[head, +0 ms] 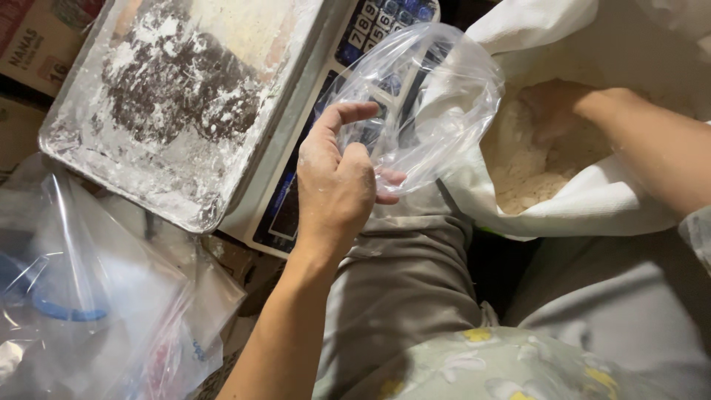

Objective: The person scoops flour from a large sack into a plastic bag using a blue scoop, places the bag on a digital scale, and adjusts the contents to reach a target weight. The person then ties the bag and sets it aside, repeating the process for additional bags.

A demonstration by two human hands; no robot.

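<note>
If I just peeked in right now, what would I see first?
First you'd spot the left hand in the middle, holding a clear plastic bag open. To the right, the right hand is dug into pale powder inside a big white sack. At the upper left sits a weighing scale whose metal tray is dusted with white powder.
</note>
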